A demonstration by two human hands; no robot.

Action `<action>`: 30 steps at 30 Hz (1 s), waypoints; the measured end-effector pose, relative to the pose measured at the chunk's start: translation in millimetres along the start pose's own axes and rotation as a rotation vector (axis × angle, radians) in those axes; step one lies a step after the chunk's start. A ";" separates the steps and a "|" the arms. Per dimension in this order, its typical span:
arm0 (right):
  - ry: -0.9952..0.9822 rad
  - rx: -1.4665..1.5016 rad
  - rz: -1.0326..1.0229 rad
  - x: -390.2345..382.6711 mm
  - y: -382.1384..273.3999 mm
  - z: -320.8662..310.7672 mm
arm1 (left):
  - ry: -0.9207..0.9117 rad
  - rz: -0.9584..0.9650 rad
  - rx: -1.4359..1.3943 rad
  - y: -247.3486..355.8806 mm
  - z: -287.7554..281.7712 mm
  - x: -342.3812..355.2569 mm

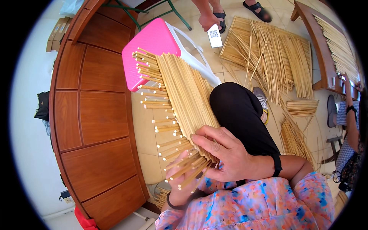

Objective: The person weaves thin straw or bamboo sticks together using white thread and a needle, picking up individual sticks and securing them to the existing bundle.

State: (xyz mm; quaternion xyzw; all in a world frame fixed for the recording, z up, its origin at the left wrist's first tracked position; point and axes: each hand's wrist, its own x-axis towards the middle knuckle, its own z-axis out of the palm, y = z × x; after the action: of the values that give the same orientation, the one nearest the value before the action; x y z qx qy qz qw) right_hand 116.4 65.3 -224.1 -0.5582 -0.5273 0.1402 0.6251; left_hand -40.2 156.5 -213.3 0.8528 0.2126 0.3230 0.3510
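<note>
Holding sticks [188,92]; brown boxes [55,35], contents hidden.

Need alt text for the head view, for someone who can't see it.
The person's right hand holds the near end of a long bundle of pale sticks, while the left hand is partly hidden behind rods jutting from the bundle's side. Beyond are a pink-topped stool, loose sticks on the tiled floor, and another person's hand holding a phone.

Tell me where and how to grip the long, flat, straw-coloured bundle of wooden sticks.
Probably pinch the straw-coloured bundle at its near end, from the right, as the right hand does: thin, pale-ended wooden rods jut leftward, crowding that side.
</note>
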 end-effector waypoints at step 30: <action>-0.031 -0.050 -0.001 -2.2 0.3 3.5 | -0.120 -0.012 0.041 11.7 -8.3 -5.0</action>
State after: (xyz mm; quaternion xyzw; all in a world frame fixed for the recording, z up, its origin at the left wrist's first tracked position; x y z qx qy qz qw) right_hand 112.8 65.7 -226.1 -0.5713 -0.5406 0.1353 0.6025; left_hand -48.0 149.7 -202.1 0.8764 0.2026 0.2648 0.3475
